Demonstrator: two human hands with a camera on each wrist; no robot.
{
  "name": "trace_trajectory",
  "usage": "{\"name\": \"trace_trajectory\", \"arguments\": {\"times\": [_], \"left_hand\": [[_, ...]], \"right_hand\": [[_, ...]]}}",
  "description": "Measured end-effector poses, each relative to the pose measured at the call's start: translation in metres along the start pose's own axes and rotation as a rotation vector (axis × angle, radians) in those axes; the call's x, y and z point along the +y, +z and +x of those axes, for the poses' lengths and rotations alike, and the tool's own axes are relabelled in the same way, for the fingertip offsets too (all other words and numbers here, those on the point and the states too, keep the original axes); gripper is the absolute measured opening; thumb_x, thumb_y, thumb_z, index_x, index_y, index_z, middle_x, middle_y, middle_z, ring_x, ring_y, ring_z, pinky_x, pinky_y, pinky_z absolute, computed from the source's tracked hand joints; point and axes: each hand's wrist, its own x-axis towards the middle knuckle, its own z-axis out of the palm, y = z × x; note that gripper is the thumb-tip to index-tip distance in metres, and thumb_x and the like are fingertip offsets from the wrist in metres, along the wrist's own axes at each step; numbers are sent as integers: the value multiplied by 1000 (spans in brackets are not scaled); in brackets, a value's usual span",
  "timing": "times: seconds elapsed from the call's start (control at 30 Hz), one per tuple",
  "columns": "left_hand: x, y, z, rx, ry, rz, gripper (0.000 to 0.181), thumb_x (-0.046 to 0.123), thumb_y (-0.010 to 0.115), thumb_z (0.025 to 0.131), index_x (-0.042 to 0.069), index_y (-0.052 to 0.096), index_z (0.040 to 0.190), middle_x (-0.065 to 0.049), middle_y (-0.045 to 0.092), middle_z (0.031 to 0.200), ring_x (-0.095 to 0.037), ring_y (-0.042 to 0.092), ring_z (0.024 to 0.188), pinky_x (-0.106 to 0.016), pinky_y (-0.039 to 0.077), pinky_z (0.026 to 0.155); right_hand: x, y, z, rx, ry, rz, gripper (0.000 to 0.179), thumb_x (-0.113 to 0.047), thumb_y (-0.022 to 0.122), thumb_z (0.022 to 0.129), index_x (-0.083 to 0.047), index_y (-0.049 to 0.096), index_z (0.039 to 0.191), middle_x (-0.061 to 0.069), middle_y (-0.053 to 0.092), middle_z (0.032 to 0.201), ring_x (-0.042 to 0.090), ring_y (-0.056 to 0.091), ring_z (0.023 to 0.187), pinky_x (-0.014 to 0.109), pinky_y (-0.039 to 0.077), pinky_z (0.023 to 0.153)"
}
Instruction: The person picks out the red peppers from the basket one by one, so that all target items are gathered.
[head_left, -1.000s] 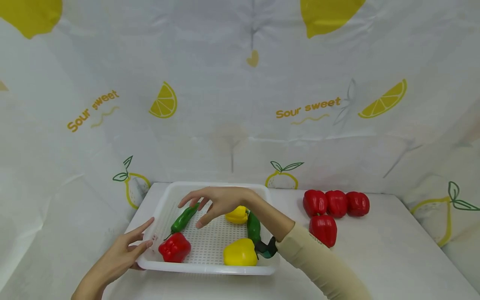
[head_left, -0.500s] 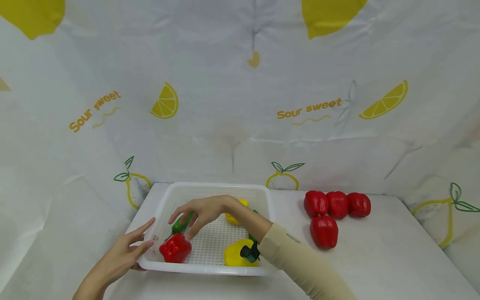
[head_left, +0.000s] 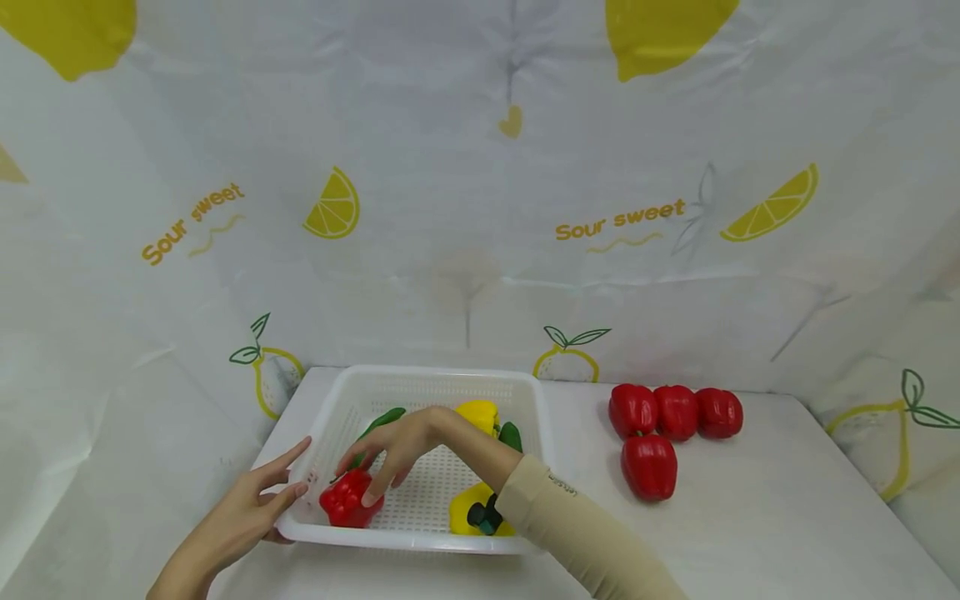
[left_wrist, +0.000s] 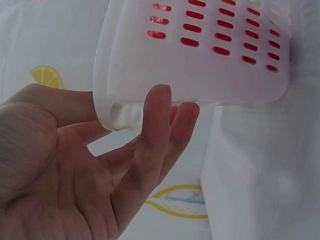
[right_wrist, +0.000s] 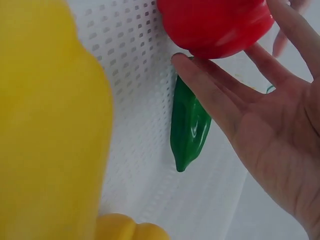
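Note:
A white plastic basket (head_left: 408,544) with a slotted bottom stands on the table. My left hand (head_left: 236,512) holds its left rim, thumb over the edge and fingers against the outer wall (left_wrist: 135,65) in the left wrist view. In the front left corner lies a red bell pepper (head_left: 347,503). My right hand (head_left: 405,446) reaches into the basket from the right, thumb on one side of this pepper and fingers on the other. Beside those fingers, a long green pepper (right_wrist: 190,125) lies in the basket, partly covered by the hand in the head view.
Also in the basket are two yellow bell peppers, one at the back (head_left: 477,412) and one in front (head_left: 462,510), plus a green vegetable (head_left: 511,436) at the right wall. Several red bell peppers (head_left: 649,467) sit on the table to the right. A lemon-print cloth (head_left: 465,250) hangs behind.
My right hand has moved down and toward the front left, from above the basket's middle onto the red bell pepper. My left hand stays at the rim.

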Motion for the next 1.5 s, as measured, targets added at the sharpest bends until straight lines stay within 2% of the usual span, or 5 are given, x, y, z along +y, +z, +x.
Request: {"name": "trace_trajectory", "arguments": {"times": [0.2, 0.5, 0.77, 1.07, 1.5], "left_hand": [[-2, 0, -1, -8, 25, -23, 77, 14, 70, 106, 10, 29, 172, -46, 43, 154, -35, 75, 111, -42, 69, 65], [-2, -1, 0, -12, 8, -24, 78, 14, 69, 106, 12, 28, 172, -47, 39, 156, -35, 75, 111, -43, 69, 66], [-3, -1, -1, -18, 18, -39, 77, 13, 68, 107, 12, 27, 172, -46, 42, 154, -32, 75, 108, -43, 69, 66], [-4, -1, -3, -22, 37, -50, 76, 13, 66, 108, 11, 26, 173, -47, 37, 157, -33, 75, 111, -41, 68, 66], [-4, 0, -2, -21, 32, -51, 77, 13, 67, 107, 11, 27, 172, -50, 30, 159, -33, 75, 110, -42, 69, 66]], "right_hand": [[3, 1, 1, -19, 9, 53, 51, -13, 77, 99, -23, 59, 146, -1, 63, 139, 8, 62, 118, 36, 66, 99], [5, 5, 2, 14, 28, 82, 32, -15, 77, 100, -22, 59, 126, 0, 63, 130, 11, 64, 111, 37, 69, 92], [11, -1, -5, 50, -9, 59, 59, -10, 82, 95, -14, 53, 146, 3, 62, 136, 11, 66, 109, 33, 68, 92], [14, -18, -25, 73, -111, 0, 73, -13, 85, 87, -12, 54, 154, -7, 63, 141, 5, 58, 121, 23, 63, 94], [10, -33, -66, 153, -287, 13, 82, -7, 86, 81, -8, 48, 154, 11, 56, 153, 10, 57, 128, 29, 62, 105]]}}
